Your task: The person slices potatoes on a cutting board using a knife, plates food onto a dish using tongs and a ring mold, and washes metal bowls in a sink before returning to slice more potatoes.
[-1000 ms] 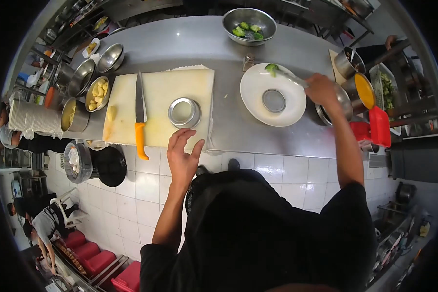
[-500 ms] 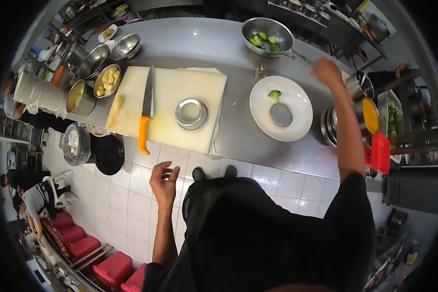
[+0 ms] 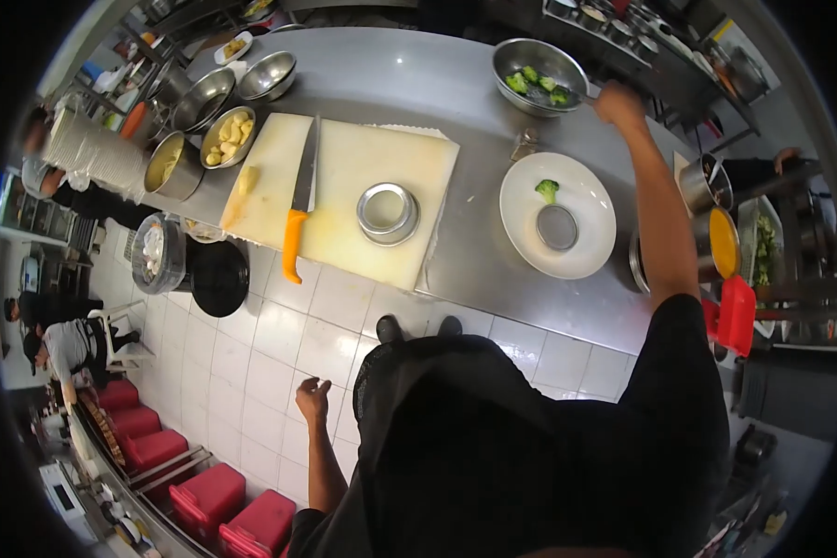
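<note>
My right hand reaches over the far side of the steel counter and grips thin metal tongs whose tips are in a steel bowl of broccoli. Nearer to me is a white plate with one broccoli floret and a metal ring mould on it. My left hand hangs low beside my body over the tiled floor, empty, with its fingers loosely apart. A cutting board carries an orange-handled knife and a small round metal tin.
Steel bowls stand at the counter's left end, one holding potato pieces. A pot of orange sauce and a red container are on the right. A black round bin sits below the counter. People and red stools are at lower left.
My right hand left the floret on the plate and moved the tongs up to the broccoli bowl. My left hand dropped from the cutting board's edge down to my side.
</note>
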Demonstrator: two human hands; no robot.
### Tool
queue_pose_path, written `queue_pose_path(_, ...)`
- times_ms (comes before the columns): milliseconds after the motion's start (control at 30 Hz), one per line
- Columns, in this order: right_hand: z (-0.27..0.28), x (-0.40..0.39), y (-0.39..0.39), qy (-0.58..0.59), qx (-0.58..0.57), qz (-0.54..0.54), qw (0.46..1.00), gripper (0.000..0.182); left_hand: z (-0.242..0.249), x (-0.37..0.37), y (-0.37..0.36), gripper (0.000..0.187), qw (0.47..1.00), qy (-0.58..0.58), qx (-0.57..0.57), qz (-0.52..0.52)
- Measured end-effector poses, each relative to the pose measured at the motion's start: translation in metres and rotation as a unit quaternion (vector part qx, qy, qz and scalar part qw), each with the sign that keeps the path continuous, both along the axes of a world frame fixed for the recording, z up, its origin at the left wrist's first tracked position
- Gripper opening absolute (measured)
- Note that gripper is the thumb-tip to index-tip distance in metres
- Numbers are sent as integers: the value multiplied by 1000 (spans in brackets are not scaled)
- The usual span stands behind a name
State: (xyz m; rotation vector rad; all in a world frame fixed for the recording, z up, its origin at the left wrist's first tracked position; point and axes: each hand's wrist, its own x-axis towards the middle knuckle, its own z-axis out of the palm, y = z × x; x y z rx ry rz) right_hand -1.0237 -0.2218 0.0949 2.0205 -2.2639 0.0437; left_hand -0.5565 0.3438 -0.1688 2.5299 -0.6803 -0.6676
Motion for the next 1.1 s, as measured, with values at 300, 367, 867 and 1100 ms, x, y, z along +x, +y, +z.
queue_pose_path(300, -6, -58, 185, 25, 11, 55, 998, 22, -68, 43, 27, 36, 972, 155, 172, 45)
queue_pose_path(367, -19, -52, 205, -14, 71, 11, 997, 24, -81, 52, 21, 37, 982, 132, 125, 42)
queue_pose_path(867, 3, -19, 15, 32, 56, 45, 997, 36, -59, 40, -3, 47, 989, 132, 41, 54)
queue_pose_path(1100, -49, 26, -63, 44, 52, 12, 998, 39, -56, 15, 103, 38, 977, 101, 60, 179)
